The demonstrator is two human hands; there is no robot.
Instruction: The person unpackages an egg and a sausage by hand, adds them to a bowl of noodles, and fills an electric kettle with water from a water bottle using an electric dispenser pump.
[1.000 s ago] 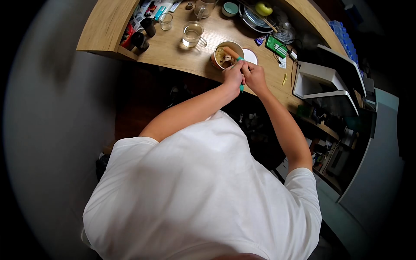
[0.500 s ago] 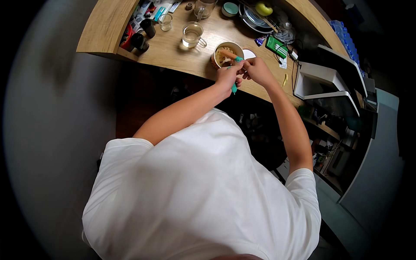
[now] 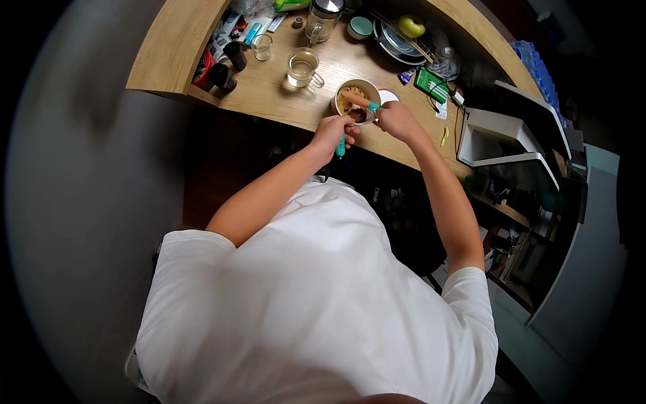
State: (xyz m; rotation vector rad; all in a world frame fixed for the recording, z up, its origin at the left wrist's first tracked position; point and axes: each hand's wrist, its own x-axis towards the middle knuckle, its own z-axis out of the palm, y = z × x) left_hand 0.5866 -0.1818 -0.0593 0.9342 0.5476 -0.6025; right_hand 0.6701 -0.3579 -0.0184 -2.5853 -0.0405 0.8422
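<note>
A round tub [image 3: 334,106] holding noodles [image 3: 345,106] stands near the desk's front edge. My right hand [image 3: 398,121] is closed around the teal-wrapped end of a sausage [image 3: 355,99], whose bare orange part slants over the noodles. At the tub's near side, my left hand [image 3: 330,137] is closed on a slim teal wrapper piece [image 3: 341,147], which hangs below the fingers and ends in a small nub. Part of this piece is hidden by the hand. A white round lid-like thing [image 3: 387,97] lies just behind my right hand.
A glass mug [image 3: 302,67] stands left of the tub, with a smaller glass [image 3: 262,47] and a glass pitcher [image 3: 321,25] farther back. A green apple [image 3: 411,27] rests on stacked dishes. Right are a green packet [image 3: 431,85], cables and a white-framed device [image 3: 501,131].
My hands have moved apart. The left one has drawn down and left with the teal wrapper piece, while the right one keeps the sausage over the tub. The view has shifted slightly.
</note>
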